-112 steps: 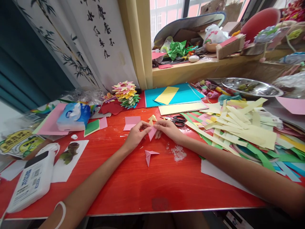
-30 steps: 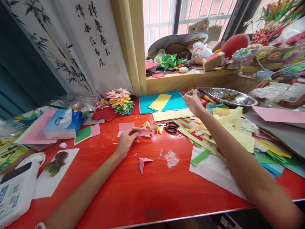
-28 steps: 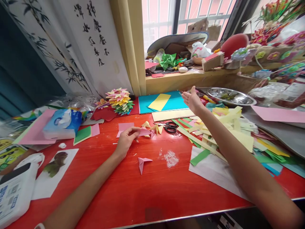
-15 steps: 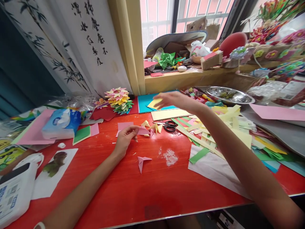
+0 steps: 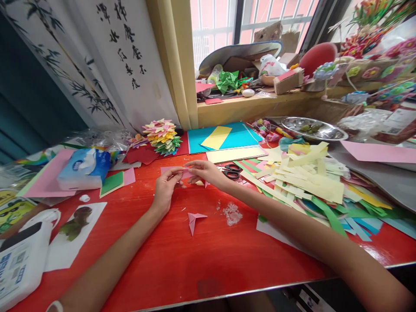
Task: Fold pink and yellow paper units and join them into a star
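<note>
"What lies nearest the person at the red table [image 5: 156,277]?"

"A folded pink piece [image 5: 195,220], its points spread, untouched by either hand."

"And the hands?"

"Just beyond it. The left hand [image 5: 164,190] has thumb and fingertips closed on a small pink paper [image 5: 186,173], partly hidden by fingers. The right hand [image 5: 209,173], out in the air half a second ago, is back at the paper's other end, fingers curled and slightly parted; whether they grip it cannot be told."

"What does that change?"

"The pink paper, minded by the left hand alone moments ago, now sits between both, so the work on it appears two-handed again."

"And past them?"

"Scissors [image 5: 232,174] lie just past the right wrist, loose strips [image 5: 305,182] heaped to the right. Farther back, a tower of folded paper [image 5: 162,137] stands left of a blue sheet [image 5: 195,141]; behind, green paper [image 5: 228,81] rests on the windowsill [image 5: 227,109]."
</note>
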A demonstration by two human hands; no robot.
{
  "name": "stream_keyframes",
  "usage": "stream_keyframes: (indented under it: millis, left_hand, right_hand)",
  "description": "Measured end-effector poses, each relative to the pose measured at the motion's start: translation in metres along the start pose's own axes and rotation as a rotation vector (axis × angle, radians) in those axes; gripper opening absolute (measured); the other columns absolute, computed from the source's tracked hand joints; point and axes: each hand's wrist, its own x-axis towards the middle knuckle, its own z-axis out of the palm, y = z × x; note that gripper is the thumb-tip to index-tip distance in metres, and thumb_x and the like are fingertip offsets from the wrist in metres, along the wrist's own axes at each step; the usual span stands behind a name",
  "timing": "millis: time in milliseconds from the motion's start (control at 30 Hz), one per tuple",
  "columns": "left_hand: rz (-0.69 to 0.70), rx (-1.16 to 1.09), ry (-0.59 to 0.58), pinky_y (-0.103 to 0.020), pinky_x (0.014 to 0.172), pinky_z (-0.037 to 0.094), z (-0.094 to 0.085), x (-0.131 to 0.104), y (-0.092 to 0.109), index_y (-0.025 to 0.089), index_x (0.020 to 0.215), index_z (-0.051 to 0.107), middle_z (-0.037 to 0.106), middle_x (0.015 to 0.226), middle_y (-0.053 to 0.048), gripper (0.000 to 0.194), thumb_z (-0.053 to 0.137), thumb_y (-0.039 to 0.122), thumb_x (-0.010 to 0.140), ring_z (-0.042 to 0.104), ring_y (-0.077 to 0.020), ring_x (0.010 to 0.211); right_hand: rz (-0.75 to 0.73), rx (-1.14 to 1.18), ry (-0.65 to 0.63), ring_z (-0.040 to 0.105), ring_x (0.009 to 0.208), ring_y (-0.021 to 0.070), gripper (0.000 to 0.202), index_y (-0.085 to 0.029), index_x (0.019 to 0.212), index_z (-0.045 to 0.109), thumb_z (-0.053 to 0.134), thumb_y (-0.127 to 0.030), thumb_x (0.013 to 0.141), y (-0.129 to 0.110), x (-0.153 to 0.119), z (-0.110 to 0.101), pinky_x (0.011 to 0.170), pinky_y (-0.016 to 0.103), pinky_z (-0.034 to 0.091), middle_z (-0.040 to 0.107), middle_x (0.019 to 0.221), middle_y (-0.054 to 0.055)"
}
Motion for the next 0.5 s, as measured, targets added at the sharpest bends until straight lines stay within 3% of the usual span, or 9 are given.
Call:
stream_keyframes:
  millis: [67,267,500]
  left_hand:
    - [0.004,0.016,0.01,-0.022,0.051,0.048,-0.001,0.001,-0.002,0.016,0.086,0.064,0.056,0.08,-0.001,0.022,0.061,0.028,0.068,0.046,-0.0074,0.058]
    - [-0.007,0.024,0.04,-0.022,0.052,0.047,-0.002,0.001,-0.004,0.015,0.081,0.065,0.056,0.072,-0.001,0.019,0.061,0.027,0.067,0.047,-0.0087,0.059]
    - [-0.043,0.03,0.026,-0.02,0.056,0.046,-0.002,0.002,-0.005,0.015,0.079,0.067,0.059,0.073,-0.001,0.017,0.06,0.024,0.065,0.05,-0.0082,0.06]
  right_hand:
    - [-0.013,0.078,0.015,0.064,0.06,0.0125,0.024,-0.016,0.099,0.056,0.057,-0.025,0.076,0.006,-0.003,0.002,0.061,0.026,0.053,0.063,0.069,0.002]
    - [-0.093,0.234,0.091,0.062,0.06,0.0102,0.025,-0.019,0.094,0.058,0.062,-0.026,0.071,0.014,-0.008,0.005,0.061,0.025,0.052,0.063,0.083,0.001]
    - [-0.049,0.316,0.092,0.062,0.059,0.0094,0.021,-0.015,0.081,0.058,0.066,-0.03,0.068,0.019,-0.004,0.001,0.061,0.022,0.051,0.062,0.072,0.0]
